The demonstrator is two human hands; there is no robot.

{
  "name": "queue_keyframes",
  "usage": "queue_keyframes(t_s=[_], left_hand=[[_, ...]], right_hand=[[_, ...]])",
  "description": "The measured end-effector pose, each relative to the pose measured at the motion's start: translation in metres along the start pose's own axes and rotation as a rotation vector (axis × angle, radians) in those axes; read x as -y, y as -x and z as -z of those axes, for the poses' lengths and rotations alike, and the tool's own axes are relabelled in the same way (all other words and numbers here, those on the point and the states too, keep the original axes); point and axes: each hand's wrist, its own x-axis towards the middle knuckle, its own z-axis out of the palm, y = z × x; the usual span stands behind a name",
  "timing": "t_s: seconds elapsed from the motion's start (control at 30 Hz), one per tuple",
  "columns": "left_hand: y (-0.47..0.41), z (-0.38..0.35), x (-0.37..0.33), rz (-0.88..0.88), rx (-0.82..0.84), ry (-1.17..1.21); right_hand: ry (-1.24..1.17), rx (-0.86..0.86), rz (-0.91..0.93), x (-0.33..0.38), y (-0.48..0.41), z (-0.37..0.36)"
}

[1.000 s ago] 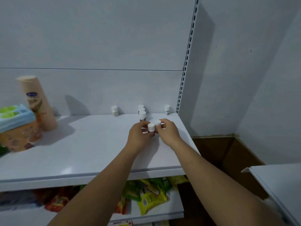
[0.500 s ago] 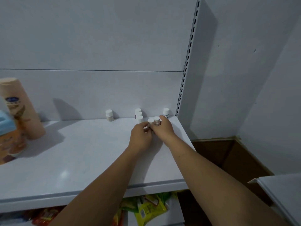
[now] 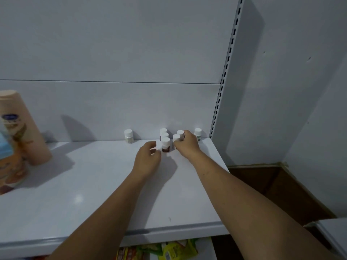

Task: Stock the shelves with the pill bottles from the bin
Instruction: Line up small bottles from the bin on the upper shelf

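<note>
Head view: your right hand (image 3: 186,145) is gripping two white-capped bottles (image 3: 176,138) at the back of the shelf (image 3: 93,184), beside a row of three. Your left hand (image 3: 148,158) is hovering just beside them, grip loose and empty.

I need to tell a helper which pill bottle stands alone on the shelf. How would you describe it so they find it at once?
Start at the white shelf and follow its back wall from the tall tan tube rightward. The first small white-capped bottle is it. It stands by itself, left of the cluster of bottles where the hands work.
</note>
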Motion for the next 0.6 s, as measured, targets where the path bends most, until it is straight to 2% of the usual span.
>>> queue_keyframes(t_s=[0.1,0.23,0.3,0.43,0.6], left_hand=[[-0.019,0.0,0.006,0.074,0.062,0.113],[-0.043,-0.012,-0.001,0.168,0.207,0.47],[-0.054,-0.018,-0.003,0.222,0.249,0.574],[-0.075,-0.025,0.004,0.289,0.239,0.622],[-0.079,-0.025,0.006,0.261,0.302,0.598]], right_hand=[[-0.019,0.009,0.02,-0.001,-0.002,-0.002],[-0.037,-0.014,0.057,-0.003,-0.004,-0.004],[-0.02,-0.025,0.072,-0.003,-0.006,-0.006],[-0.004,-0.016,0.121,-0.002,-0.008,-0.007],[-0.078,0.0,0.135,0.001,-0.006,-0.01]])
